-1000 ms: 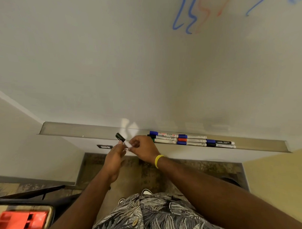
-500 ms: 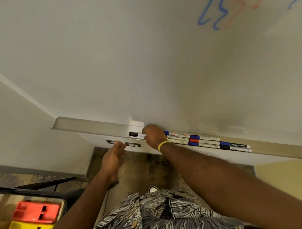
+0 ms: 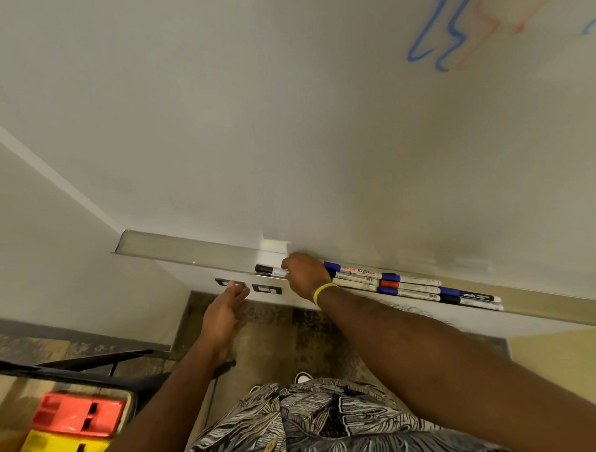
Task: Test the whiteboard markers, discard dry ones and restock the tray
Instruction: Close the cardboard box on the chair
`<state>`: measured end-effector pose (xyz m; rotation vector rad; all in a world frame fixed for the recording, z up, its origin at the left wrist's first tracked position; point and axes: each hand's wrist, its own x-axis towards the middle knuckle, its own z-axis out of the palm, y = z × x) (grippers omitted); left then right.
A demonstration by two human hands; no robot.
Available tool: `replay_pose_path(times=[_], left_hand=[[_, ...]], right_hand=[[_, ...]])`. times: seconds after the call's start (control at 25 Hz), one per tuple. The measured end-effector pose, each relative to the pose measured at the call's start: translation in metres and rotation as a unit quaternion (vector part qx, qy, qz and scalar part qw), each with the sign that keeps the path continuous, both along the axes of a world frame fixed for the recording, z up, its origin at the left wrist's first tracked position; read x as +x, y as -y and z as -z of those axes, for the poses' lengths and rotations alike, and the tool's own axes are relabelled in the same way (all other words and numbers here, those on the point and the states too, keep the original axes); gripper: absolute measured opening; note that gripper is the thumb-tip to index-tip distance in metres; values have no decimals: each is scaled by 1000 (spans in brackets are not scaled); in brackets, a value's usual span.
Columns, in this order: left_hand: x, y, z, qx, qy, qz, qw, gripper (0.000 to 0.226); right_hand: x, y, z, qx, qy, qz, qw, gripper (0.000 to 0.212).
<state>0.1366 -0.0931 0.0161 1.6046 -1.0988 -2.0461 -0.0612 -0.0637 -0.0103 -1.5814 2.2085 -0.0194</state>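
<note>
A metal marker tray (image 3: 187, 254) runs along the bottom of the whiteboard (image 3: 293, 124). My right hand (image 3: 305, 273), with a yellow wristband, rests in the tray and grips a black-capped marker (image 3: 266, 269) that lies flat, its cap pointing left. To the right of that hand lies a row of several markers (image 3: 409, 285) with blue, red and black caps. My left hand (image 3: 224, 316) hovers below the tray with fingers apart and holds nothing. Blue and faint red test scribbles (image 3: 445, 38) show at the board's top right.
Two dark wall plates (image 3: 266, 289) sit under the tray near my left fingertips. A red and yellow plastic box (image 3: 75, 417) stands at the lower left beside a dark table edge (image 3: 65, 370). Patterned floor lies below.
My right hand carried the black-capped marker from in front of the tray into it and laid it flat. My left hand let go and dropped lower. The view shifted left.
</note>
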Motion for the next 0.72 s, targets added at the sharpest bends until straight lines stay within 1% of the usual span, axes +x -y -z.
replay_pose_path(times=[0.08,0.16,0.24,0.36,0.48,0.56,0.64,0.68,0.72], left_hand=[[5,0,3,-20,15,5,1000,40],[11,-2,6,-70,46,23,996,28],[17,-5,1,-133,75,41,987,25],[29,-11,-9,-210,127,65,967,34],[55,-20,-11,-259,185,75,945,60],[77,-28,-11,-311,261,85,910,73],[101,-39,-11,-367,362,110,850,89],[111,-46,-11,-382,406,126,821,96],[122,-55,-10,-388,439,133,799,100]], right_hand=[[2,-2,-4,-18,12,3,1000,24],[7,-6,-10,-47,21,-10,999,30],[16,-10,-16,-68,29,-35,997,34],[33,-12,-22,-67,37,-83,994,44],[53,-12,-26,-57,36,-156,986,54],[66,-11,-31,-62,39,-200,977,64],[82,-11,-35,-70,35,-251,965,77],[89,-11,-36,-70,30,-274,959,84],[97,-11,-35,-67,24,-294,953,90]])
